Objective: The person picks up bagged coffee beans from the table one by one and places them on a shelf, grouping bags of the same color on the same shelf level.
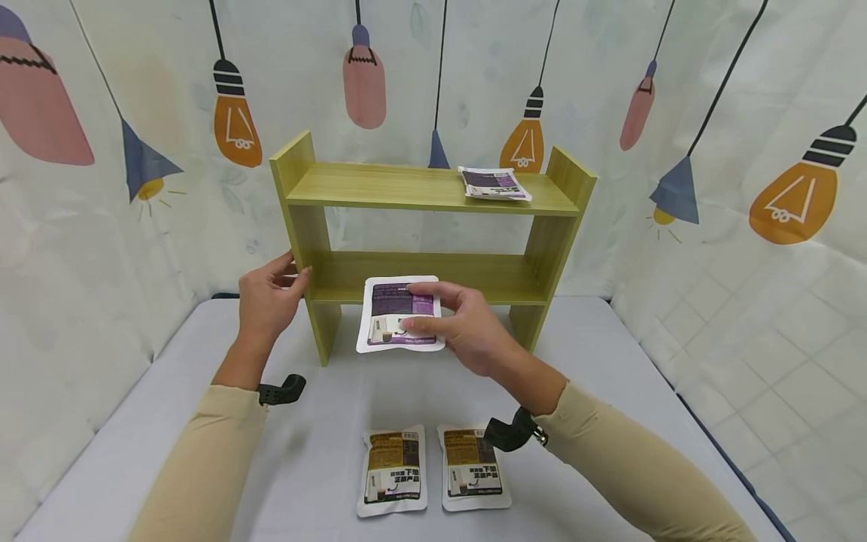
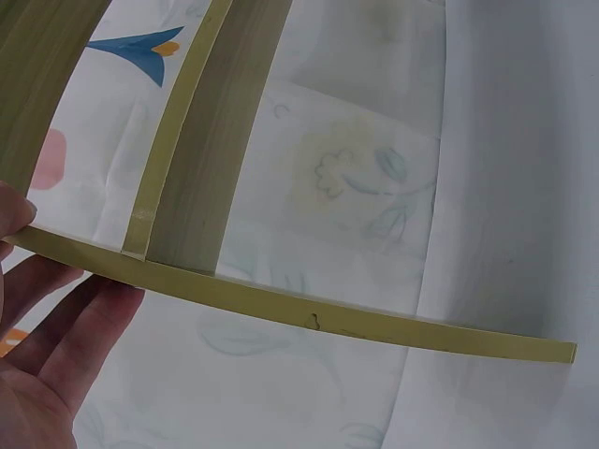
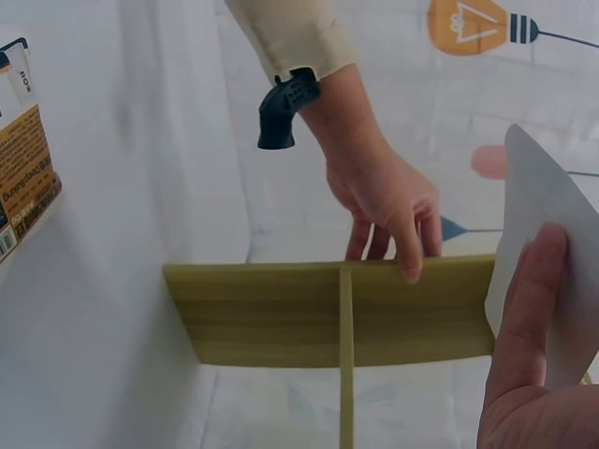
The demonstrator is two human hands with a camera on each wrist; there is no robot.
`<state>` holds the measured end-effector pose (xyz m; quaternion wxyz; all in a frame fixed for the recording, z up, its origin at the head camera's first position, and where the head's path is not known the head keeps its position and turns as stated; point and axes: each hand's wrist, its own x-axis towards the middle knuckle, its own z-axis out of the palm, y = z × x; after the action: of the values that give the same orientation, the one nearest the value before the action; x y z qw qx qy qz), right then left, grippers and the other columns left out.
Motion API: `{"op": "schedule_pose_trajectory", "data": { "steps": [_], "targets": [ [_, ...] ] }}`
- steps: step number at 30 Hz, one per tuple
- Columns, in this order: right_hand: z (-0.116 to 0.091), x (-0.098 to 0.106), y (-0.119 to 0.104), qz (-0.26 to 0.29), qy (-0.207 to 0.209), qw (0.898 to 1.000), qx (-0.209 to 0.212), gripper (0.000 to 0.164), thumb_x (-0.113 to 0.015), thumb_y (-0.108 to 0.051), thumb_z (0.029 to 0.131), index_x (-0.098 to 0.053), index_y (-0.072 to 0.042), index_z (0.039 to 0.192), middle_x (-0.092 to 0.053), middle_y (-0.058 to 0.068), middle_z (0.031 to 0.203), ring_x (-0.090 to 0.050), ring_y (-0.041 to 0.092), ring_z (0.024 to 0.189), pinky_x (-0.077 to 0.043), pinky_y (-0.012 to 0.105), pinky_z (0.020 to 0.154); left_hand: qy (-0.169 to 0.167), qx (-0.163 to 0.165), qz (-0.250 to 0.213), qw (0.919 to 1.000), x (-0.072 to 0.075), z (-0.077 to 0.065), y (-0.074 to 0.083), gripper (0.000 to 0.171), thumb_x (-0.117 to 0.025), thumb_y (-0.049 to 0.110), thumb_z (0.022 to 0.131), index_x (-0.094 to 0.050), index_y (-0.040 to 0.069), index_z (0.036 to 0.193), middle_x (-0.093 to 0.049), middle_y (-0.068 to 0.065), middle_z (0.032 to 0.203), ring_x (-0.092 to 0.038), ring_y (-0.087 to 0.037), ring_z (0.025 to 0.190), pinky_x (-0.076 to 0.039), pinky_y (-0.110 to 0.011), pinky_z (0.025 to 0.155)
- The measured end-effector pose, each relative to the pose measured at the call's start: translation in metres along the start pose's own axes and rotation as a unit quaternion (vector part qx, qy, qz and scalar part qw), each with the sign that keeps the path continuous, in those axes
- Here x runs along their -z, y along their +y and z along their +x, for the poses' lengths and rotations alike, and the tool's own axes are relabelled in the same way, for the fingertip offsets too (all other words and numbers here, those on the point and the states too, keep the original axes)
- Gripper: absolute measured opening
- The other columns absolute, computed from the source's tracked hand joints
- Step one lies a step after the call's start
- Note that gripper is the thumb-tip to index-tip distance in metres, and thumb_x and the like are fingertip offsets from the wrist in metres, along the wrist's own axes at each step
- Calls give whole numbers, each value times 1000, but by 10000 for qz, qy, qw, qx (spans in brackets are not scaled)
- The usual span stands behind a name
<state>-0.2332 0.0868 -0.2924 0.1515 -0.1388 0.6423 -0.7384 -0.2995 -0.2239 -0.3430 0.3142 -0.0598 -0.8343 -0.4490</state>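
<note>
A white-edged purple pouch (image 1: 400, 315) is pinched by its right side in my right hand (image 1: 467, 327), in front of the wooden shelf (image 1: 433, 267). In the right wrist view the pouch's plain white back (image 3: 552, 309) faces the camera, fingers lying against it. My left hand (image 1: 267, 297) grips the front edge of the shelf's left side panel, thumb on one face and fingers on the other, as the left wrist view shows at the panel (image 2: 309, 313). On the top board, toward the right, lie stacked purple pouches (image 1: 494, 184).
Two brown-and-white pouches, a left one (image 1: 393, 470) and a right one (image 1: 474, 468), lie side by side on the white tabletop (image 1: 311, 467) near me. A printed curtain (image 1: 406, 83) with lamp drawings hangs behind the shelf and along both sides.
</note>
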Motion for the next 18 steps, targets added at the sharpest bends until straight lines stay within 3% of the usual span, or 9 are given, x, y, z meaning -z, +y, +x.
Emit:
{"op": "schedule_pose_trajectory", "data": {
  "steps": [10, 18],
  "targets": [
    [-1, -2, -12, 45, 11, 10000, 16, 58, -74, 10, 87, -63, -9, 140, -56, 12, 136, -69, 24, 107, -61, 36, 91, 21, 77, 59, 10000, -2, 1, -2, 48, -66, 23, 100, -58, 18, 146, -72, -18, 128, -74, -39, 101, -46, -1, 63],
    [0, -4, -25, -5, 78, 9999, 90, 55, -74, 8, 87, -64, -10, 138, -58, 12, 133, -70, 24, 103, -62, 35, 87, 35, 24, 109, 9999, -1, 1, -2, 47, -64, 31, 101, -59, 18, 146, -72, -18, 127, -74, -39, 100, -48, -2, 64]
  ]
}}
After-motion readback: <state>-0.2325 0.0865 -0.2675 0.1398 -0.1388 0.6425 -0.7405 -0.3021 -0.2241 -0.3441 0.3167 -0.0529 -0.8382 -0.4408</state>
